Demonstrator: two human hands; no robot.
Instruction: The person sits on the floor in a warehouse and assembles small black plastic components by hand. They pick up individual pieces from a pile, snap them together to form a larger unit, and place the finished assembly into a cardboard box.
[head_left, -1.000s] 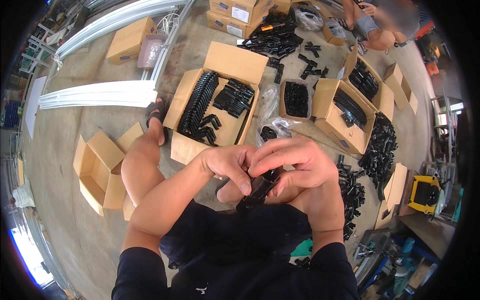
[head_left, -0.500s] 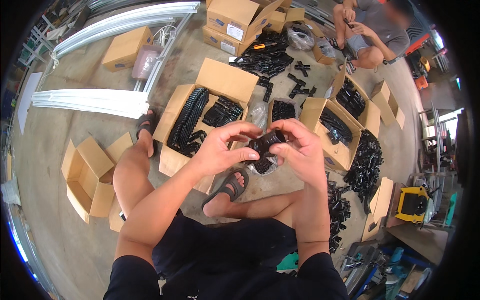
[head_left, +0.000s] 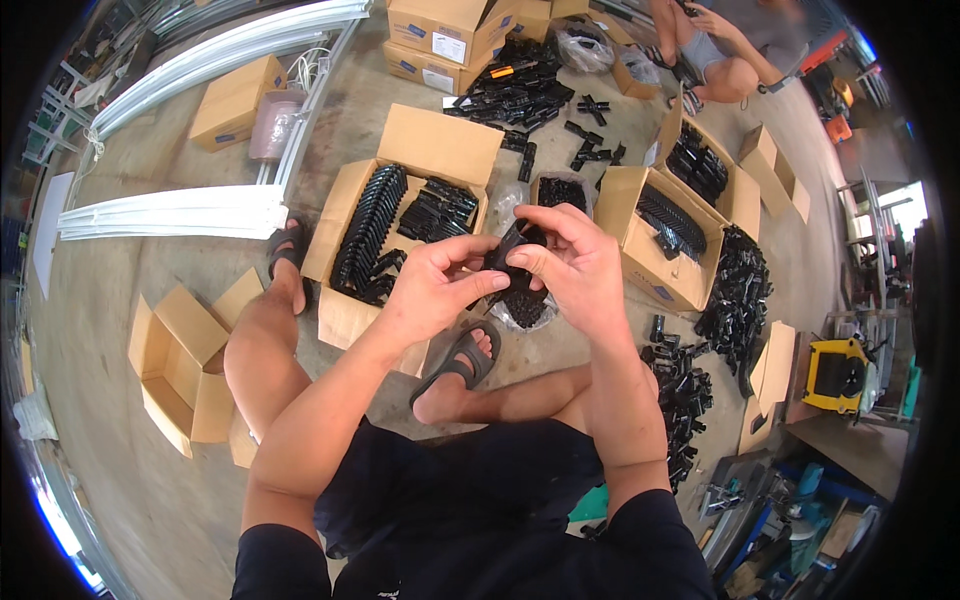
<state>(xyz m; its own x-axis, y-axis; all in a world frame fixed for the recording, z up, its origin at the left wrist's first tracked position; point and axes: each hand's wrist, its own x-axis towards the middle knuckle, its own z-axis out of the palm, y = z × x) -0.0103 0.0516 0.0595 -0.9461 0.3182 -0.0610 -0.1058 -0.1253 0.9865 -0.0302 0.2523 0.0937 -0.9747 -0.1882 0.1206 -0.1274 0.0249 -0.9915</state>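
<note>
A black tubular fitting point(head_left: 518, 243) is held up between my two hands, above the gap between my feet. My left hand point(head_left: 436, 288) pinches its lower left side with thumb and fingers. On the other side, my right hand point(head_left: 572, 265) grips the upper end, its thumb pressed on the part and its fingers curled behind. The fingers hide much of the fitting. Below it lies a clear plastic bag point(head_left: 540, 318) with small black pieces. Just beyond my left hand stands an open cardboard box point(head_left: 440, 138) with black fittings packed in rows.
Open cartons point(head_left: 650, 268) of black fittings stand to the right, beside a loose heap point(head_left: 735, 285). Another pile point(head_left: 520, 95) lies farther off. An open box point(head_left: 180, 365) sits at left, below white metal profiles point(head_left: 175, 211). A person point(head_left: 725, 60) sits at the far right.
The fitting has been turned from lying slantwise to standing more upright. My right hand has shifted up and left around it. The view has moved slightly.
</note>
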